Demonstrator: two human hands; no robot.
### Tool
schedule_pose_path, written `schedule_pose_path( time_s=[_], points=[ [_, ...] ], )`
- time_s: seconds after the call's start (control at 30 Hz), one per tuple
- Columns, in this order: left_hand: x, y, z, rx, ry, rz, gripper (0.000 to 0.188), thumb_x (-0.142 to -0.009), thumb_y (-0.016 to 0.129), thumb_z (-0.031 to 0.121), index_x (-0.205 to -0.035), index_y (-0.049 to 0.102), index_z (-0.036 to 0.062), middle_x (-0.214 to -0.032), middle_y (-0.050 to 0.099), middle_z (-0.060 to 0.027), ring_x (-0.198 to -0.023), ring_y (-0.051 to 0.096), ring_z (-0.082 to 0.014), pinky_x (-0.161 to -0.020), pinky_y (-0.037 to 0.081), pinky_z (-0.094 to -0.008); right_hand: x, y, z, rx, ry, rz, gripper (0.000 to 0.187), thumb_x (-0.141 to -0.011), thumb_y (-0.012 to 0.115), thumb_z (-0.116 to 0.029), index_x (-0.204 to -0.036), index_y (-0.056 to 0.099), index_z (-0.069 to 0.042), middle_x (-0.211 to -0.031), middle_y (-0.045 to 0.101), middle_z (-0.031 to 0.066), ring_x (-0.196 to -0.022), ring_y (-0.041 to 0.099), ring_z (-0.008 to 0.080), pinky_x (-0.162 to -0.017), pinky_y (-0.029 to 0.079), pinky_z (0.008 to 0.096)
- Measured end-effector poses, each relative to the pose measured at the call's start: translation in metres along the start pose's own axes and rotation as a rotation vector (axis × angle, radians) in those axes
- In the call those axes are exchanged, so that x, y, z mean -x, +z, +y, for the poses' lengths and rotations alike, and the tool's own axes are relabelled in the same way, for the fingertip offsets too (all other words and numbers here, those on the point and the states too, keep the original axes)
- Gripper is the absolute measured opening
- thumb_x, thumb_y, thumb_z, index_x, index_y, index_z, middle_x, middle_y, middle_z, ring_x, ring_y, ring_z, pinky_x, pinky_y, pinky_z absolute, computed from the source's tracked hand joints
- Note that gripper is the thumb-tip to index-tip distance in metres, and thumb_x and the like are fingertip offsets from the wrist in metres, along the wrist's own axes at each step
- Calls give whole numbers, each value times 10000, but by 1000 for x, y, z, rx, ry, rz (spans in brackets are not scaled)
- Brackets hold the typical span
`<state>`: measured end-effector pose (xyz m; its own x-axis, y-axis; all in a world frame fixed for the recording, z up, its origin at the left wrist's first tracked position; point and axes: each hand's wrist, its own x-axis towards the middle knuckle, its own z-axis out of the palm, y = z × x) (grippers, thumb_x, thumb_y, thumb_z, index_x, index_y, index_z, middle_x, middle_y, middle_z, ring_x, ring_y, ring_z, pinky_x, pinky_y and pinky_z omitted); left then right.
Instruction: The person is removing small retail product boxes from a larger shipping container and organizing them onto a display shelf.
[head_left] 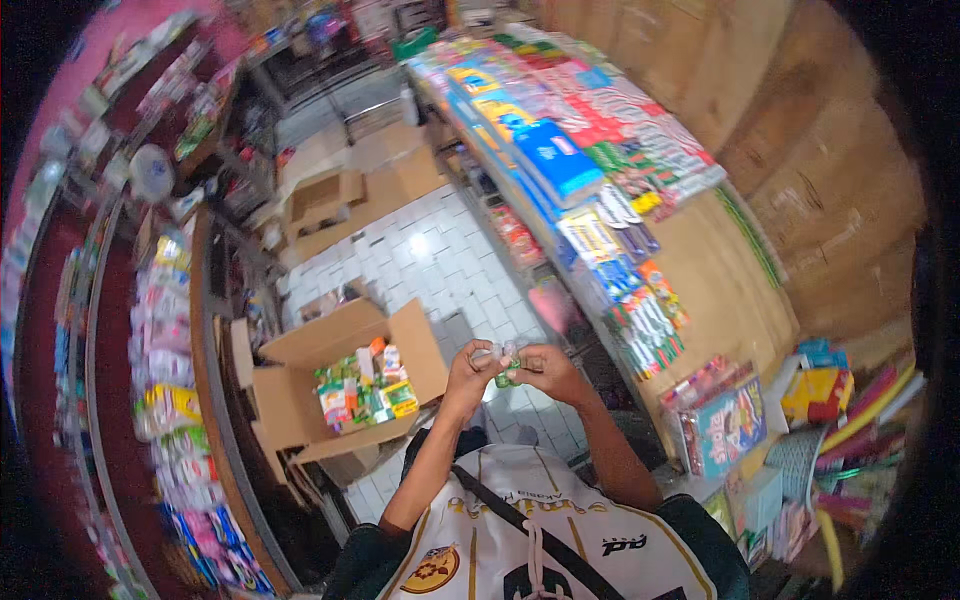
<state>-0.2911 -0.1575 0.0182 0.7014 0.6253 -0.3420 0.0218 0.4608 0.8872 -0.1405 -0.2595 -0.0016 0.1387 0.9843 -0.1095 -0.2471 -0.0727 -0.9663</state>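
Note:
My left hand (471, 374) and my right hand (556, 375) are close together in front of my chest. Pinched between the fingers of both is a small green-and-clear item (508, 378), too blurred for its kind to show. Just left of my left hand, on the floor, stands an open cardboard box (290, 400) with its flaps up. Inside it lie several small green, white, orange and yellow packages (362, 388).
To the right runs a long counter (715, 250) bearing rows of coloured packets and a blue box (557, 160). Shelves of packaged goods (165, 350) line the left. Another open carton (322, 200) sits farther off on the tiled floor (425, 245).

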Motion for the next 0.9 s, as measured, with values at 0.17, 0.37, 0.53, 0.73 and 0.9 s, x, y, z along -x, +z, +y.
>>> schedule_pose_path(
  time_s=[0.17, 0.37, 0.53, 0.73, 0.9],
  points=[
    [-25, 79, 12, 11, 24, -263, 299, -848, 667, 28, -1098, 506, 56, -954, 692, -91, -851, 622, -112, -739, 483, -250, 49, -40, -48, 203, -141, 252, 177, -810, 709, -41, -948, 632, 39, -826, 655, 41, -753, 580, 70, -663, 477, 247],
    [-51, 173, 25, -125, 123, -613, 299, -858, 659, 41, -1121, 519, 42, -1107, 655, -133, -912, 617, -116, -767, 495, -255, 107, -77, -66, 336, -178, 660, 236, -767, 738, -87, -963, 636, -5, -824, 628, 32, -809, 586, 86, -680, 487, 267],
    [-81, 254, -5, -335, 367, -983, 274, -867, 650, 43, -1115, 545, -8, -1112, 603, -103, -1004, 598, -165, -801, 496, -271, 167, -96, -77, 230, -74, 1089, 297, -761, 732, -80, -1017, 606, 2, -895, 622, 69, -840, 606, 126, -722, 507, 295],
    [-87, 361, -41, -213, 313, -1208, 305, -863, 655, 57, -1131, 523, -3, -1143, 588, -116, -1135, 538, -191, -943, 444, -321, 227, -141, -106, 658, -241, 1451, 123, -785, 668, -17, -774, 548, -46, -698, 544, 15, -538, 528, 100, -491, 434, 252],
    [-122, 455, -68, -389, 289, -1152, 392, -847, 683, 110, -1204, 527, 69, -1149, 584, -122, -1080, 554, -223, -928, 447, -326, 271, -247, -118, 581, -264, 1496, 71, -805, 670, -31, -818, 601, -42, -678, 537, 7, -547, 524, 85, -495, 441, 240]
  ],
)
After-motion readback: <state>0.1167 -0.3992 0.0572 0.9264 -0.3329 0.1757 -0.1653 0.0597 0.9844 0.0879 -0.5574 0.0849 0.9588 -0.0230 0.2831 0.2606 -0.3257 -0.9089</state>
